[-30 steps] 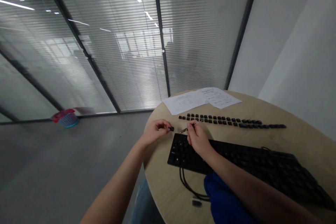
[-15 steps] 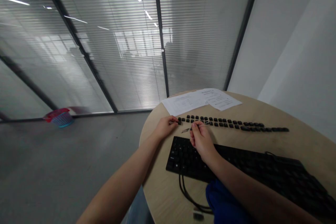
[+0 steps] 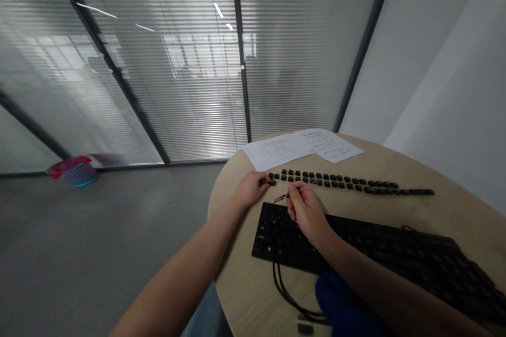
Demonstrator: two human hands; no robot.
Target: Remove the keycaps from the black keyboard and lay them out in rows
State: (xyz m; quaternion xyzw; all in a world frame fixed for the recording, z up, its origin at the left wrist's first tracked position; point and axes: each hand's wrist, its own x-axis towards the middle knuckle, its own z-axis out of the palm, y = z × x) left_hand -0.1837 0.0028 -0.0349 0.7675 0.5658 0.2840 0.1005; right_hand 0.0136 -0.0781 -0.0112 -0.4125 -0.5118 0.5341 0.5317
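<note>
My left hand (image 3: 251, 189) is at the left end of the rows of loose keycaps, its fingers pinched on a small black keycap (image 3: 272, 183). My right hand (image 3: 303, 207) hovers above the top left part of the black keyboard (image 3: 272, 231). It is closed around the dark middle of a slim keycap puller (image 3: 281, 198), whose thin metal ends stick out on both sides of the fist. Beyond the hands, several black keycaps (image 3: 336, 185) lie on the table in two lines running right. The right forearm hides part of the keyboard.
Printed paper sheets (image 3: 276, 152) lie at the far side of the round wooden table (image 3: 237, 295). A black cable (image 3: 282, 289) loops below the keyboard near a blue cloth (image 3: 340, 300). On the floor at left stands a blue and red basket (image 3: 79, 174).
The view has shifted slightly. My left fingers have moved a little, still at the keycap at the row's left end. My right hand stays nearly in place with the keycap puller.
</note>
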